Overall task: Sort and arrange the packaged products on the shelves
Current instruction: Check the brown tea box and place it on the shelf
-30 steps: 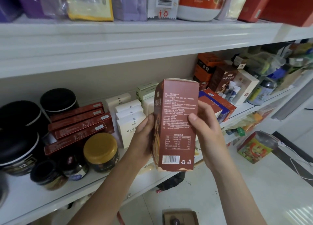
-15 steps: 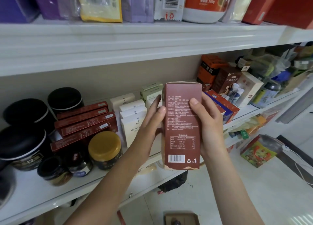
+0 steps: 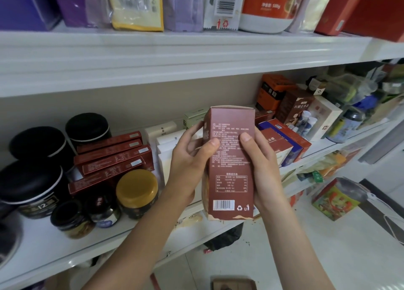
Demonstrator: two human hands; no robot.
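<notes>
Upper shelf: white board across the top, loaded with purple packs, a yellow pouch and red boxes.
Middle shelf: white, packed with tins, jars and cartons.
Black tin: far left on the middle shelf, with a gold "12" on its label; the smaller print is too blurred to read.
Orange tub: on the upper shelf, white base, marked "500g" after some Chinese characters.
Brown-red carton: held upright in front of the middle shelf, its back panel towards the camera. It shows rows of small Chinese print, a nutrition table, and at the bottom a barcode, a recycling mark and a bin symbol.
Flat red boxes: stacked on the middle shelf, left of the carton, with white stickers at their ends.
White sachet: on the upper shelf, with a large barcode and red recycling marks.
Gold-lidded jar: at the front of the middle shelf.
Left hand: grasps the carton's left edge, thumb on the printed panel.
Right hand: grasps the right edge, thumb on the same panel.
</notes>
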